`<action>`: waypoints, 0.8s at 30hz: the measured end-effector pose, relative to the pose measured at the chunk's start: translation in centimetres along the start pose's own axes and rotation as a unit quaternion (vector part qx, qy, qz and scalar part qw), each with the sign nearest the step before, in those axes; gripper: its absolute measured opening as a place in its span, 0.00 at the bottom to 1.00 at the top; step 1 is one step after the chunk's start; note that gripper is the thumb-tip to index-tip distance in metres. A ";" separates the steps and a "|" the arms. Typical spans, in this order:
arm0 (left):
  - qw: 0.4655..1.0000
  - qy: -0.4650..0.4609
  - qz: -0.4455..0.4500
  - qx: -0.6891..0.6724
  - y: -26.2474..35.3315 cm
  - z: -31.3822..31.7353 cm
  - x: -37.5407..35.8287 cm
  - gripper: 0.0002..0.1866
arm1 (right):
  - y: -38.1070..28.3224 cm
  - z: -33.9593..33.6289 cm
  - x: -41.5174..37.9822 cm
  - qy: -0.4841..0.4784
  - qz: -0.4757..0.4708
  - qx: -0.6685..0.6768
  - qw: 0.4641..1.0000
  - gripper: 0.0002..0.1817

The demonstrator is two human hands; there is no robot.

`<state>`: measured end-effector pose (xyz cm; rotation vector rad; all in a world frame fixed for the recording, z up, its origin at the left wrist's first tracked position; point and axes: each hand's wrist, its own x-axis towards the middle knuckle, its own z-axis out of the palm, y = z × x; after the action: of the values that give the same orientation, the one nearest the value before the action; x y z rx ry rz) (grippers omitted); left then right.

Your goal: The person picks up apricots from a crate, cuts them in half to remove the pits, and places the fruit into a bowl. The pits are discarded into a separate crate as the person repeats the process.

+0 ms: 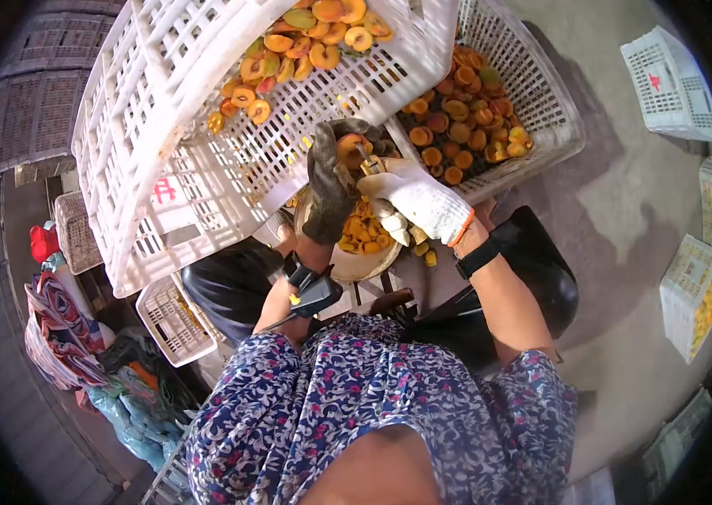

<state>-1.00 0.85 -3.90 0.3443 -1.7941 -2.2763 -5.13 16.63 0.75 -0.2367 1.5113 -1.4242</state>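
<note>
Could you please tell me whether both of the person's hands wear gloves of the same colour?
No, the left hand wears a dark glove, while the right hand wears a white one.

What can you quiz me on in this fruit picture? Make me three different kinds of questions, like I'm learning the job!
1. Pick one: what colour is the glove on the person's right hand?
A) green
B) white
C) purple

2. True or false: the small metal-tipped tool is held in the left hand.

3. Count: how many of the person's wrists have something black strapped on?

Key:
1. B.
2. False. The left hand holds a stone fruit; the tool is in the right hand.
3. Two: a wristband on the right and a boxy device on the left.
</note>
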 end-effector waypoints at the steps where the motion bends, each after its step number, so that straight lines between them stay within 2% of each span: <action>1: 0.998 0.021 0.036 0.049 -1.1 -0.5 0.7 0.30 | 0.0 -0.1 0.0 -0.034 0.045 0.007 0.998 0.18; 2: 0.998 0.022 0.035 0.048 -1.7 -1.6 0.8 0.30 | 0.1 0.0 0.1 -0.034 0.046 0.006 0.998 0.18; 4: 0.990 -0.114 -0.045 0.069 2.0 0.0 1.4 0.29 | 1.0 0.5 0.5 0.066 -0.085 -0.168 0.980 0.22; 5: 0.975 -0.131 0.052 0.172 2.5 0.2 1.3 0.30 | 2.8 0.9 2.1 0.097 -0.110 -0.264 0.953 0.24; 6: 0.974 -0.133 0.054 0.175 2.3 -0.1 1.4 0.30 | 2.5 1.0 1.9 0.098 -0.113 -0.262 0.953 0.24; 8: 0.980 -0.141 -0.054 0.129 1.3 -1.2 1.5 0.31 | 1.5 1.2 0.8 0.067 -0.047 -0.173 0.981 0.24; 9: 0.983 -0.124 -0.058 0.124 1.0 -1.1 1.3 0.31 | 1.2 1.2 0.5 0.035 -0.067 -0.094 0.993 0.15; 10: 0.983 -0.123 -0.056 0.124 1.0 -1.4 1.3 0.31 | 0.9 1.2 0.5 0.034 -0.069 -0.096 0.992 0.15; 12: 0.971 -0.183 -0.002 0.157 0.9 -2.0 1.3 0.31 | 0.4 1.1 0.6 -0.022 0.059 -0.091 0.994 0.16; 13: 0.962 -0.210 0.025 0.173 0.7 -2.2 1.3 0.31 | 0.7 1.5 0.0 0.026 -0.007 -0.151 0.988 0.16; 14: 0.962 -0.207 0.026 0.175 0.7 -2.5 1.1 0.31 | 1.8 1.9 0.4 0.023 -0.009 -0.152 0.988 0.16; 16: 0.919 -0.281 0.041 0.275 1.1 -3.0 0.8 0.30 | 2.8 3.0 1.1 0.094 -0.199 -0.191 0.957 0.15; 17: 0.928 -0.267 -0.031 0.256 1.3 -3.1 0.7 0.27 | 3.1 2.7 0.7 -0.014 -0.001 -0.058 0.998 0.14; 18: 0.929 -0.265 -0.031 0.257 1.0 -3.3 0.5 0.27 | 3.6 2.7 0.9 -0.016 -0.002 -0.058 0.998 0.14; 19: 0.953 -0.241 -0.131 0.132 0.5 -3.7 0.3 0.26 | 4.5 2.7 1.3 -0.114 -0.008 0.071 0.991 0.15; 20: 0.951 -0.210 -0.226 0.003 0.0 -4.1 0.1 0.25 | 5.0 2.6 1.5 -0.209 -0.014 0.197 0.958 0.16; 21: 0.957 -0.220 -0.184 -0.045 -0.2 -4.1 0.2 0.23 | 4.3 2.5 0.9 -0.276 0.085 0.362 0.887 0.18; 22: 0.957 -0.220 -0.184 -0.046 -0.2 -4.5 0.2 0.23 | 3.4 2.5 0.5 -0.275 0.086 0.361 0.887 0.18; 23: 0.938 -0.152 -0.229 -0.210 -0.1 -4.9 0.3 0.23 | 2.5 2.4 0.2 -0.291 0.097 0.208 0.929 0.17; 24: 0.888 -0.081 -0.265 -0.368 0.1 -5.4 0.6 0.23 | 1.9 2.1 0.0 -0.300 0.103 0.048 0.947 0.16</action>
<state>0.10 -4.31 -5.07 0.5500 -0.7964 -3.2264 -2.67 15.78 -0.42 -0.3984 0.9343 -1.1172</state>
